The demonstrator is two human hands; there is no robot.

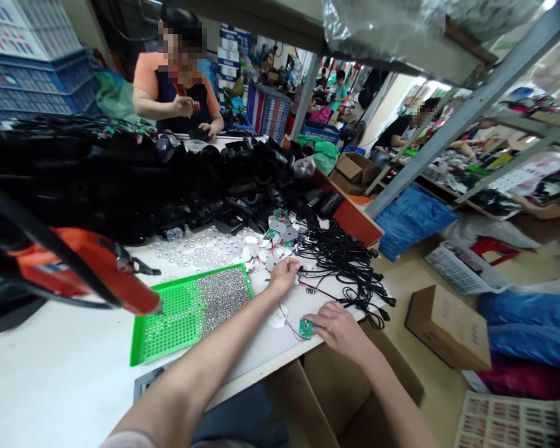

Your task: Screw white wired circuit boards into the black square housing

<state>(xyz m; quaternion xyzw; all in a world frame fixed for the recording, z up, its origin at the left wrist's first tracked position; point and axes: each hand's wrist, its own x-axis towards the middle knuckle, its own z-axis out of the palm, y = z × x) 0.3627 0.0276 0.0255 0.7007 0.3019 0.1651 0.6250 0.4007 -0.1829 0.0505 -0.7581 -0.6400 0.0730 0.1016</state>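
My left hand (284, 272) reaches across the white table (51, 367) and its fingers are closed on a black cable (340, 255) at the edge of a tangled bundle. My right hand (338, 326) rests near the table's front edge, pinching a small green circuit board (305, 328) with thin red and white wires. More green circuit boards (275, 229) and white round parts lie just beyond my left hand.
A green tray (177, 323) full of small silvery parts lies left of my arms. An orange power tool (84, 267) hangs at the left. Black plastic housings (168, 180) are heaped at the back. A person sits across the table. Cardboard boxes (448, 326) stand on the floor.
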